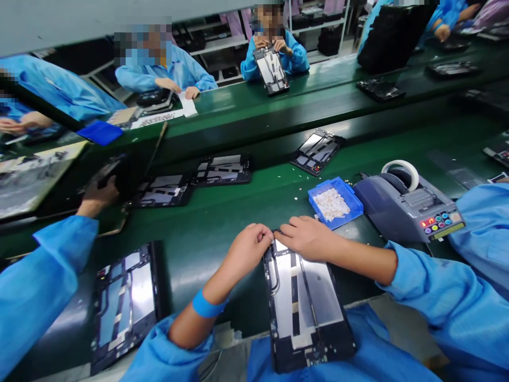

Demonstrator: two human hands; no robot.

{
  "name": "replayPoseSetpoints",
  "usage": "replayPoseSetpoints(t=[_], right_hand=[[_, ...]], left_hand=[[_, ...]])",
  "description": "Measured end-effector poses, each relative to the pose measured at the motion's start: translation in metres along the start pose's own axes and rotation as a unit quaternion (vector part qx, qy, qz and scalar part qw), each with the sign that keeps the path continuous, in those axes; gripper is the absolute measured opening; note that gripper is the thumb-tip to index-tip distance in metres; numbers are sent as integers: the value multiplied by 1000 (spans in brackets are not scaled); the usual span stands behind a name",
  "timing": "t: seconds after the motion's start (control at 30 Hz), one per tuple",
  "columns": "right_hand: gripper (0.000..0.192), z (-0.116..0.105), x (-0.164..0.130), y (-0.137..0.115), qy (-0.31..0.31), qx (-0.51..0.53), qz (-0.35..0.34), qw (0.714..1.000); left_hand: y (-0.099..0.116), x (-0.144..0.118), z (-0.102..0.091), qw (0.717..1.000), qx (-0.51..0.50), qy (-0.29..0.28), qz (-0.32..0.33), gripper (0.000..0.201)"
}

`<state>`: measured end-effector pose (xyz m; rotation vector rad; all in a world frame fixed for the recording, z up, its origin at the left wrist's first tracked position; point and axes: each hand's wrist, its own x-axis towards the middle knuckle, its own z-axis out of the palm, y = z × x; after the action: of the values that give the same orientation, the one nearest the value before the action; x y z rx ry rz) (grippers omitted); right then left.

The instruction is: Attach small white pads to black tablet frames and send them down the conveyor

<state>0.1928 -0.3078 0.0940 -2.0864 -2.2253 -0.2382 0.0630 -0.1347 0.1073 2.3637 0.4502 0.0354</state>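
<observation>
In front of me an opened tablet with its silver inner plates, black cables and strips exposed rests tilted, its lower end over the table's front edge near my lap. My left hand, a blue band around the wrist, is closed in a pinch at the tablet's upper left corner; whatever lies between the fingertips is too small to make out. Bent over the top edge, my right hand grips the tablet, its fingertips close to the left ones. Just beyond stands a blue tray of small white pieces.
A tape dispenser stands to the right. Another opened tablet lies at the left, with more along the green bench. From the left reaches a co-worker's hand with a dark device. Other people sit across the bench.
</observation>
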Motion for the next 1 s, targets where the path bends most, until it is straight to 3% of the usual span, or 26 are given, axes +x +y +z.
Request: replayPoseSetpoints(t=[0.47,0.57,0.63,0.8,1.0], right_hand=[[27,0,1,0,-2,7,-4,1000],[25,0,0,-1,-10,6,-4,1000],[25,0,0,-1,-12,2,-3,1000],[27,2,0,0,-7,-4,-4,1000],[26,3,-1,-1,-9,-7,-1,1000]], left_hand=[[-6,-12,28,992,39,122,24,14],[-10,-11,32,988,0,153,-5,3],[-13,-8,35,983,-63,166,-51,16],[-17,1,39,957,-223,133,-128,20],[-21,-5,39,971,-174,129,-99,32]])
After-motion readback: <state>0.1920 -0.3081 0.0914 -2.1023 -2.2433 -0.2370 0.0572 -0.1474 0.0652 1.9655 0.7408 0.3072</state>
